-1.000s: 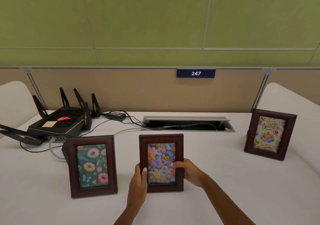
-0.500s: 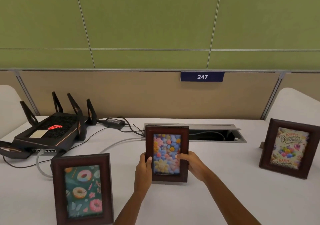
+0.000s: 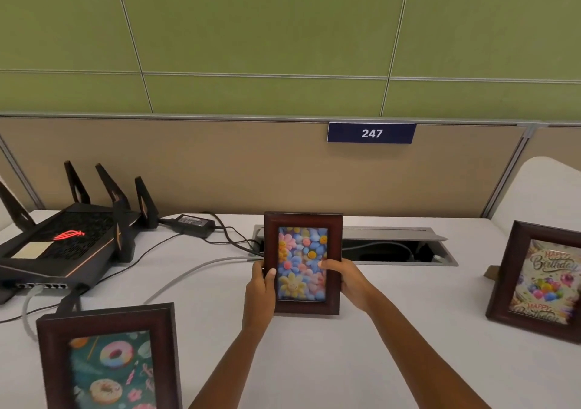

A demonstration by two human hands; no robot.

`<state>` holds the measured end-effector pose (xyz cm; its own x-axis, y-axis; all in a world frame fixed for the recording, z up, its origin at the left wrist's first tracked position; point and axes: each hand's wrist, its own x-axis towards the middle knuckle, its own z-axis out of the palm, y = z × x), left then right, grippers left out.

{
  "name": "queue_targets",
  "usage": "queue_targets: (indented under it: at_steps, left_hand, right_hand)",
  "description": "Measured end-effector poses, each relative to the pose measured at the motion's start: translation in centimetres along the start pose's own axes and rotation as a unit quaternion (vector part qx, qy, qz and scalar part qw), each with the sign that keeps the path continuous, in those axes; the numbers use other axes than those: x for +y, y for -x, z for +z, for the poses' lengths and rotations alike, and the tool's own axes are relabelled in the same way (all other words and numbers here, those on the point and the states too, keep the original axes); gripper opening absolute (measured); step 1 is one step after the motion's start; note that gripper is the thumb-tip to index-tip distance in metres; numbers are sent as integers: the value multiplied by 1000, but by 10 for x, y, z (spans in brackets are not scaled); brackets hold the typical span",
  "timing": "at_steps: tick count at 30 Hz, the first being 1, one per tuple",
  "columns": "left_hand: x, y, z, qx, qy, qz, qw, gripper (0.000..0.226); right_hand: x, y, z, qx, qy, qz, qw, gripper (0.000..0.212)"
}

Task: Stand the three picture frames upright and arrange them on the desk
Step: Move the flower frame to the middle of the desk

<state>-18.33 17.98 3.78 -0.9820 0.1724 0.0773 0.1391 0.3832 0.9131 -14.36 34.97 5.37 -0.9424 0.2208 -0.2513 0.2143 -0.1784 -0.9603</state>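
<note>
Three dark wooden picture frames stand upright on the white desk (image 3: pixel 314 361). The flower frame (image 3: pixel 302 245) is in the middle, just in front of the cable tray. My left hand (image 3: pixel 259 292) grips its left edge and my right hand (image 3: pixel 349 278) grips its right edge, thumbs on the glass. The donut frame (image 3: pixel 110 358) stands at the near left, cut off by the picture's bottom edge. The birthday frame (image 3: pixel 544 279) stands at the right, with its back stand showing behind it.
A black router (image 3: pixel 66 242) with upright antennas sits at the back left, with a power brick (image 3: pixel 195 221) and cables (image 3: pixel 195 270) running to an open metal cable tray (image 3: pixel 399 245). A beige partition with a "247" sign (image 3: pixel 371 132) backs the desk.
Both hands have carried the flower frame away from me toward the cable tray. The view has shifted, so the donut frame now sits lower left and the birthday frame further right.
</note>
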Motion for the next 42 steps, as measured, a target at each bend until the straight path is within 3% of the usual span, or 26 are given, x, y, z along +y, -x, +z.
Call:
queue_targets:
  at_steps: [13,27,32,38,40,42]
  left_hand:
    - [-6,5,4,-5,2,-7,1000,35]
    - [-21,54,8,19,-44,-91,995,58]
    - [-33,86,7,14,-137,-66,988,56]
    - [-43,116,-3,-24,-235,-9,972,53]
    - [-37,130,-11,-32,-255,51,965,74]
    - [-35,143,-19,-34,-334,100,937,90]
  right_hand:
    - [7,0,1,26,16,3,1000,11]
    - [32,43,10,114,153,0,982,74]
    - [54,68,15,188,239,10,953,66]
    - [85,104,23,195,391,-6,899,57]
    - [95,116,26,192,464,-11,865,57]
    - [104,126,30,192,527,-21,828,55]
